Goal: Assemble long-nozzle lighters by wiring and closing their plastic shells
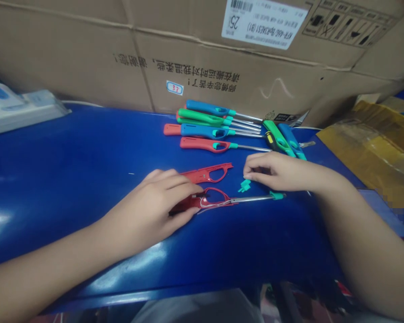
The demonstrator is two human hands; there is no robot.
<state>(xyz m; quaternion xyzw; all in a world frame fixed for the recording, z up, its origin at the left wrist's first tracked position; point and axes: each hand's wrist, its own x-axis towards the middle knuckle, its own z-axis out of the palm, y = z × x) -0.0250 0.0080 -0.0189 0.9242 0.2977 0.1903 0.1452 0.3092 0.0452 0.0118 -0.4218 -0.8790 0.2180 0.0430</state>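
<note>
My left hand (155, 204) lies on the blue table (70, 179) with its fingers pressed down on the handle of an opened red lighter half (215, 199). White wires show inside that half, and a metal rod with a teal collar (276, 195) sticks out to the right. The other red shell half (210, 172) lies just behind it. My right hand (272, 172) is curled over the table, fingertips pinched at a small teal trigger piece (245, 185).
Several assembled long lighters in blue, green and red (205, 130) lie in a row behind the hands, two more (284, 139) to their right. A large cardboard box (87, 58) walls the back. A yellow bag (373, 143) sits right, packaged items (13, 110) far left.
</note>
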